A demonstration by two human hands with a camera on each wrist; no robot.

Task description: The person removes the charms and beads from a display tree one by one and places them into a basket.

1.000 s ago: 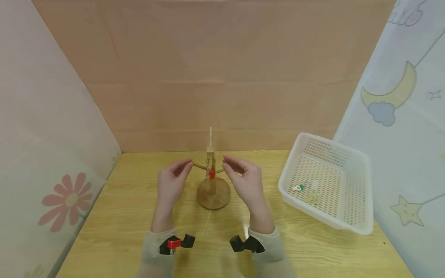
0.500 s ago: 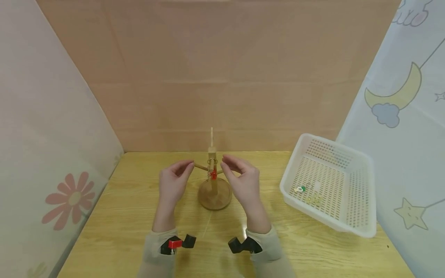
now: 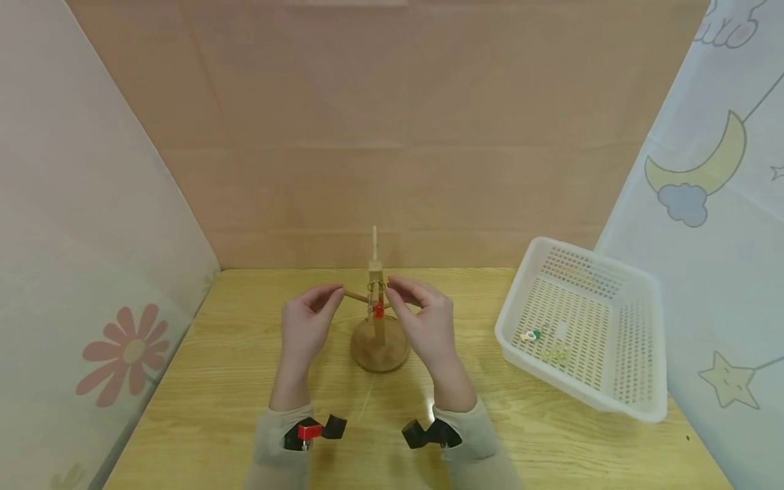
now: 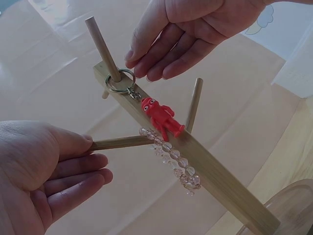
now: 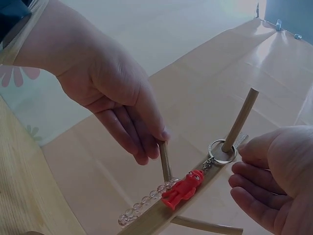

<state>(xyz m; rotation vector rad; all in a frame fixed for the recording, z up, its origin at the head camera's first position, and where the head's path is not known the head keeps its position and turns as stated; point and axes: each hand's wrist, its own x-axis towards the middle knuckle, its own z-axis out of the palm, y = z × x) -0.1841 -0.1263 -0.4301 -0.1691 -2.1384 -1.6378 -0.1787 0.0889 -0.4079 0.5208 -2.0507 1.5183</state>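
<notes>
A wooden peg stand [image 3: 380,333] with a round base is upright on the table between both hands. My left hand [image 3: 306,323] pinches the tip of its left peg [image 4: 122,142]. On that peg hangs a bracelet of clear beads [image 4: 178,159]. A metal ring [image 5: 222,152] encircles the upper front peg [image 4: 101,46], and its red figure keychain [image 4: 162,116] lies against the post. Beside the ring is my right hand [image 3: 425,323], its fingers loosely bent and thumb tip right at the ring's edge. Another peg [image 5: 208,226] juts out bare on the right side.
At the right stands a white plastic basket [image 3: 664,367]. It contains a small green and white item [image 3: 531,335] and a pale yellow beaded item [image 3: 554,354]. A beige cloth [image 3: 380,136] closes off the back, with printed cloths on both sides.
My right hand has shifted left, its fingertips leaving the right peg's end and coming closer to the ring. The left hand stays at the left peg. The head view has shifted slightly.
</notes>
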